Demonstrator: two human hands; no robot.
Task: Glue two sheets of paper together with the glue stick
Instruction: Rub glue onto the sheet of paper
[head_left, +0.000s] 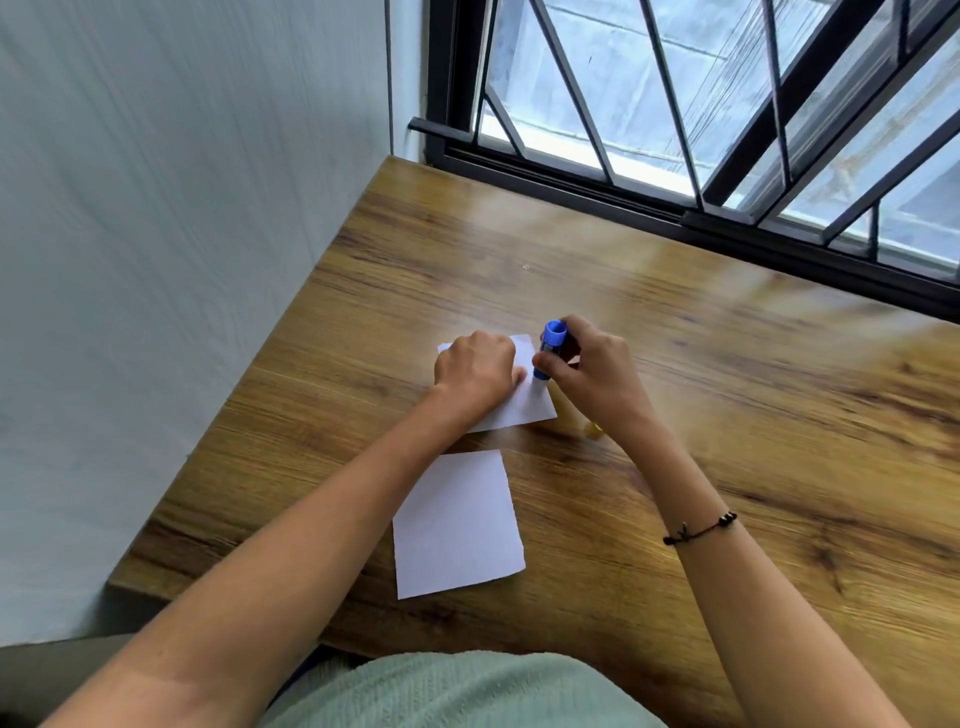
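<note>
Pale green knitted fabric fills the bottom edge of the view, at the near edge of a wooden table. Just beyond it a white sheet of paper lies flat and untouched between the two forearms; a black cord bracelet circles the right one. Farther on, a second white sheet lies slightly apart from the first, pinned under the left hand, whose fingers are curled and pressing down on it with nothing grasped. Beside it the right hand closes its fingers around a blue glue stick, held upright with its lower end on the far sheet's right part. A small yellowish object, partly hidden, sits under the right wrist. Behind the table stands a black-barred window, with a grey wall to its left.
</note>
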